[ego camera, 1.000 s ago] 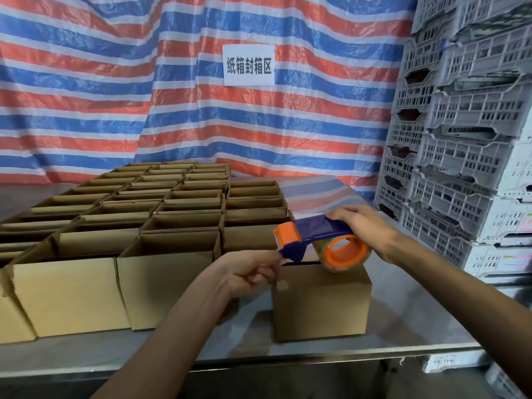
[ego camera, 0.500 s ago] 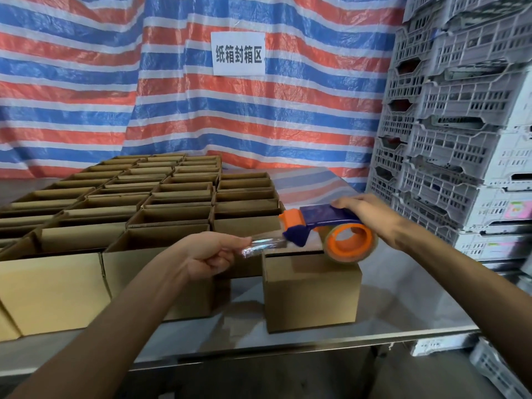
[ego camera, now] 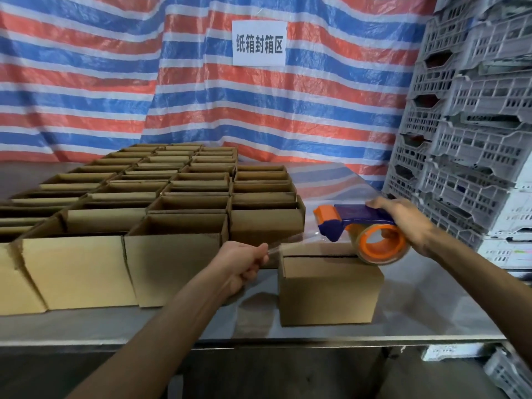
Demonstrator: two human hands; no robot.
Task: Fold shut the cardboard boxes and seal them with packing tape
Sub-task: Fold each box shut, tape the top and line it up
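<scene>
A small cardboard box (ego camera: 328,292) with its top flaps folded shut stands alone near the table's front edge. My right hand (ego camera: 403,220) grips the blue and orange tape dispenser (ego camera: 359,226), whose roll rests on the box's right top edge. My left hand (ego camera: 244,263), just left of the box, pinches the free end of the clear tape strip (ego camera: 290,243). The strip stretches from the dispenser across and slightly above the box top.
Several open cardboard boxes (ego camera: 172,214) stand in rows over the left half of the steel table (ego camera: 431,306). Stacked grey plastic crates (ego camera: 475,139) rise at the right. A striped tarp (ego camera: 115,82) with a white paper sign (ego camera: 259,43) hangs behind.
My left hand has pulled the tape end leftwards and down away from the dispenser, so the strip is longer. The dispenser has stayed over the box's right edge.
</scene>
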